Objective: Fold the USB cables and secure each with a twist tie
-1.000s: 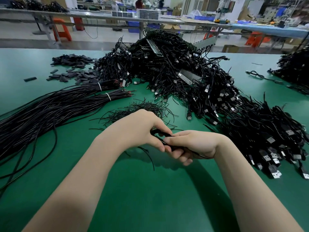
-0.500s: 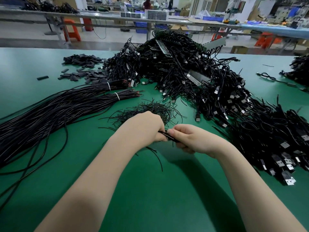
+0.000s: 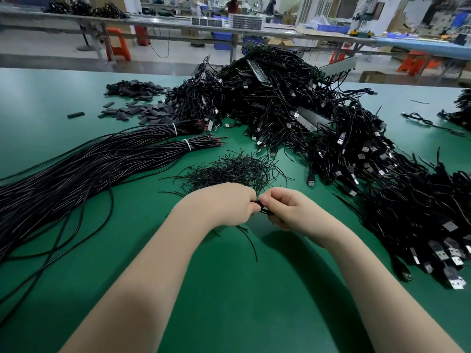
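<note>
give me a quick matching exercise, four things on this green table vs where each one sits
Things:
1. twist tie pile
2. long cable bundles
3. USB cable heap
4. small flat black pieces

Places:
A. far left of the table
B. just beyond the two hands
C. left side, tied with white bands
D. centre, running down the right side

Pairs: 1-B, 2-C, 3-D, 4-A

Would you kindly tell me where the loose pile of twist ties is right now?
In the head view the twist ties lie mid-table on the green mat, just beyond both hands, between the long cable bundles on the left and the USB cable heap on the right.
</note>
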A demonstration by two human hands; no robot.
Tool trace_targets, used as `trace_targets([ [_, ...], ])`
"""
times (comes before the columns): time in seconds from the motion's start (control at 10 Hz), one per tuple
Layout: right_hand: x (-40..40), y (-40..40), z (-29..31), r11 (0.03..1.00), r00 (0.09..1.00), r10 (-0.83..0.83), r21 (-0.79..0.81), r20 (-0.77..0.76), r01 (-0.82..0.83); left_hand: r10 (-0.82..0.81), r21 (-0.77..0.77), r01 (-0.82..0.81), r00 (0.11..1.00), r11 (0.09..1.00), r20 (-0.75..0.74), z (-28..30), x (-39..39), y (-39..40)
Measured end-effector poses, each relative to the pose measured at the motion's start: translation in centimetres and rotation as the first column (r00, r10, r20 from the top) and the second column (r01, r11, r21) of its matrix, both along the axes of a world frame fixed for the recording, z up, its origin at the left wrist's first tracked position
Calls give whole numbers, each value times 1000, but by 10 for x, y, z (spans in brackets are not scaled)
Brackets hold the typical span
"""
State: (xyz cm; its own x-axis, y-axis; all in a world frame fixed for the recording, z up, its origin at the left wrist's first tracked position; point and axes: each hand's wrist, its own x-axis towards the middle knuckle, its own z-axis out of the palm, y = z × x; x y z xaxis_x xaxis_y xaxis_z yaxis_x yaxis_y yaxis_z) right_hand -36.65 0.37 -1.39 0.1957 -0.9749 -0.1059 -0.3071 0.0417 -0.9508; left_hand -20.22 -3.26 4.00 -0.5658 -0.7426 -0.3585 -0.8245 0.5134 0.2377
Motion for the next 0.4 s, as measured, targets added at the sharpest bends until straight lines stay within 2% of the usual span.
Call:
trace_targets([
  [0.1, 0, -4, -1, 983, 981, -179, -62, -76, 174, 19, -27, -18, 1000, 999, 19, -3, 2, -4],
  [0.2, -10, -8, -6, 846, 834, -507, -314, -218, 432, 60, -69, -57, 997, 996, 38, -7, 3, -7],
  [0.3, -21, -7, -16, 858, 624, -509, -405, -592, 315, 129, -130, -121, 990, 984, 49, -15, 7, -13],
  [0.4, -21, -6, -20, 903, 527, -428, -373, -735, 213, 212, -252, -215, 976, 944, -37, -25, 9, -18],
])
